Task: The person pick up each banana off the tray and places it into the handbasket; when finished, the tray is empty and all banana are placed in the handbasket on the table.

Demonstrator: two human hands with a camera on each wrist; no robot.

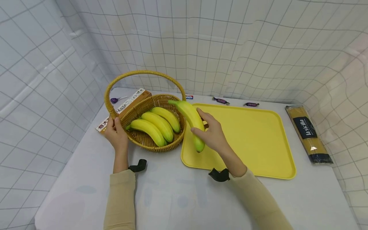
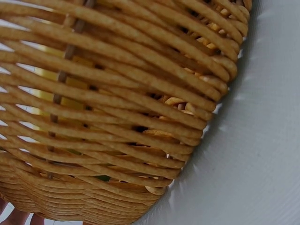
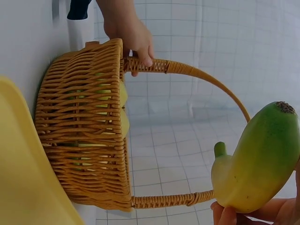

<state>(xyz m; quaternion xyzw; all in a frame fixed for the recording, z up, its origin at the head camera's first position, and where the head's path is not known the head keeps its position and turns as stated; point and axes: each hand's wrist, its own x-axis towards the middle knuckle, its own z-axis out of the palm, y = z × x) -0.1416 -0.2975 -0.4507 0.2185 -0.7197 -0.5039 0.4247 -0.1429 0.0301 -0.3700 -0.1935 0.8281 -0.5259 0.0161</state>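
A wicker basket [image 1: 156, 148] with a tall arched handle stands left of centre, several yellow bananas [image 1: 156, 123] lying in it. My left hand [image 1: 117, 134] grips the base of the handle on the basket's left side. In the right wrist view the left hand [image 3: 129, 30] shows again, its fingers around the handle's foot. My right hand [image 1: 212, 132] holds one banana [image 1: 189, 116] with greenish ends, raised over the basket's right rim and the tray's left edge. Woven basket side [image 2: 117, 103] fills most of the left wrist view, with fingertips [image 2: 16, 216] at the lower corner.
A yellow tray [image 1: 253, 140] lies right of the basket. At the far right is a pack of spaghetti [image 1: 309, 134]. Behind the basket lie a pasta box [image 1: 126, 107] and a purple lollipop [image 1: 114, 100]. Wrapped candies [image 1: 220, 101] lie along the back edge.
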